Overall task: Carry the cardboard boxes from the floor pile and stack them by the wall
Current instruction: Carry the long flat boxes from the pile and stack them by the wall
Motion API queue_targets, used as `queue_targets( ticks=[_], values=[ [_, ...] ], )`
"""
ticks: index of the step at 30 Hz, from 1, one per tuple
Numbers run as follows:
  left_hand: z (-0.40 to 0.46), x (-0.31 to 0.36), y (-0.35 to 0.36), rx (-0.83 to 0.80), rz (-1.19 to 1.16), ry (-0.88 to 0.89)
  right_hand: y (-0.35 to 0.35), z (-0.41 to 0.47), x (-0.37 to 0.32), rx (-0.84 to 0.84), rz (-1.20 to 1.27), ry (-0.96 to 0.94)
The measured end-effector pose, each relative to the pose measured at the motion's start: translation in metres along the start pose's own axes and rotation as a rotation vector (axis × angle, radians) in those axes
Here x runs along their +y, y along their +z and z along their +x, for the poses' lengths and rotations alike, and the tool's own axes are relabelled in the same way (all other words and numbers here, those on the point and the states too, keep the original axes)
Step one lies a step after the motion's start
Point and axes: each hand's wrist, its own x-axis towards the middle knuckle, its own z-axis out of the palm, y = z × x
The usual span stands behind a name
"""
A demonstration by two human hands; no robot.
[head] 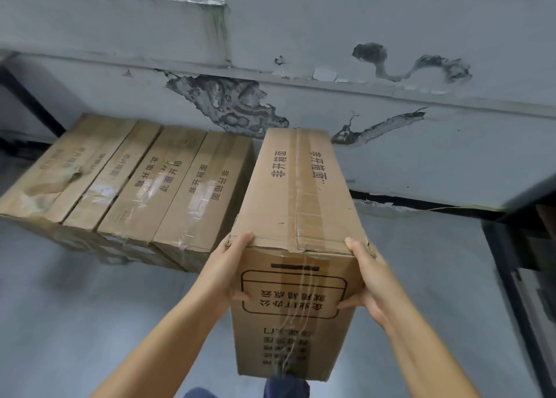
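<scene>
**Box held up in both hands, near the row by the wall**

The bottom of the carried box [296,217] is cut off from sight by its own near face, so what lies under it cannot be told; a bit of blue cloth [285,387] shows just below its lower edge. The printed lines low on that face are blurred and hard to read. The left hand [224,273] grips the box's left near corner, fingers [240,239] curled over the top edge and thumb pressed on the front face. The right hand [368,280] grips the right near corner the same way, fingers over the top edge, thumb on the front. The box is tall and narrow, taped along its top, and it points away toward the wall [391,51].

To its left, four boxes [126,181] stand side by side on the floor [75,307], against the wall, touching one another; the leftmost has a torn, dented top. The carried box sits just to the right of the row and hides part of the nearest box's side. The wall's paint is peeling in dark patches. At the right edge a dark frame [511,277] is cut off and unclear.
</scene>
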Motion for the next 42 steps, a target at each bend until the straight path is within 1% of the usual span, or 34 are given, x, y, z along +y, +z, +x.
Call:
queue_targets(
  ticks=[4, 8, 11, 15, 18, 22, 24, 27, 29, 35, 38, 40, 42],
  values=[
    [0.046, 0.015, 0.018, 0.015, 0.008, -0.024, 0.006, 0.055, -0.015, -0.015, -0.04, 0.023],
    [0.099, 0.013, 0.02, 0.01, 0.048, -0.035, 0.021, 0.104, -0.003, -0.011, -0.035, 0.028],
    [0.145, -0.002, 0.012, -0.01, 0.104, -0.031, 0.033, 0.139, 0.032, 0.018, -0.029, 0.045],
    [0.196, -0.044, -0.012, -0.031, 0.209, 0.014, 0.051, 0.172, 0.095, 0.025, -0.015, 0.043],
    [0.23, -0.081, -0.032, -0.073, 0.286, 0.022, 0.063, 0.193, 0.146, 0.006, -0.078, 0.024],
    [0.258, -0.132, -0.063, -0.058, 0.3, -0.084, 0.077, 0.205, 0.203, -0.053, -0.154, 0.093],
    [0.265, -0.153, -0.076, -0.091, 0.3, -0.21, 0.083, 0.21, 0.219, -0.055, -0.166, 0.132],
    [0.277, -0.167, -0.085, -0.144, 0.224, -0.414, 0.09, 0.221, 0.228, -0.061, -0.185, 0.178],
    [0.288, -0.166, -0.085, -0.149, 0.143, -0.459, 0.094, 0.23, 0.227, -0.056, -0.194, 0.183],
    [0.326, -0.14, -0.081, -0.062, -0.007, -0.398, 0.113, 0.269, 0.2, -0.082, -0.208, 0.146],
    [0.348, -0.129, -0.088, 0.012, -0.085, -0.42, 0.128, 0.291, 0.194, -0.099, -0.189, 0.132],
    [0.361, -0.128, -0.097, 0.079, -0.202, -0.432, 0.139, 0.305, 0.197, -0.107, -0.184, 0.145],
    [0.37, -0.13, -0.104, 0.11, -0.401, -0.433, 0.148, 0.317, 0.204, -0.131, -0.179, 0.174]
  ],
)
